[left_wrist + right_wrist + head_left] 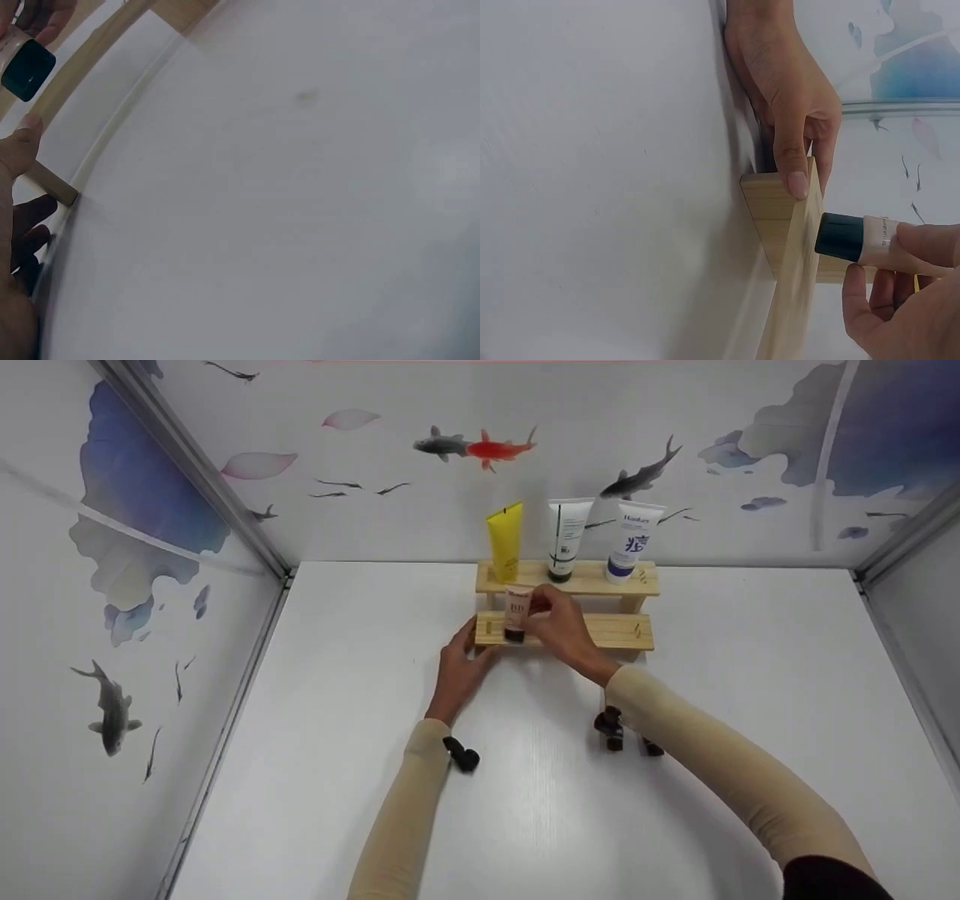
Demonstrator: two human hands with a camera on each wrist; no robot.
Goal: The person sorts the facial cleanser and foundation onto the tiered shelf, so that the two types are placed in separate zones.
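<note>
The white back panel [360,529], printed with fish, stands behind the white table [360,660]. Beige sleeves [401,810] cover both forearms and extend over the table surface. The 2-tier wooden rack [592,579] stands near the rear edge of the table, with its lower step [615,631] in front of and below its upper tier. The left hand [459,671] grips the left end of the rack: the thumb presses the front edge of the lower step, and the other fingers are bent around the end. The right hand [562,630] pinches a small pink tube between the thumb and fingers. 3 larger tubes stand cap-down on the upper tier, spaced apart: the white tube with blue lettering [634,540] at right, the white tube with a black cap [568,536] in the middle, and the yellow tube [505,544] at left. The small pink tube [517,611], marked "BB", is held nearly upright over the left part of the lower step, in front of the yellow tube. Its dark cap [514,636] points down; contact between cap and step cannot be confirmed.
</note>
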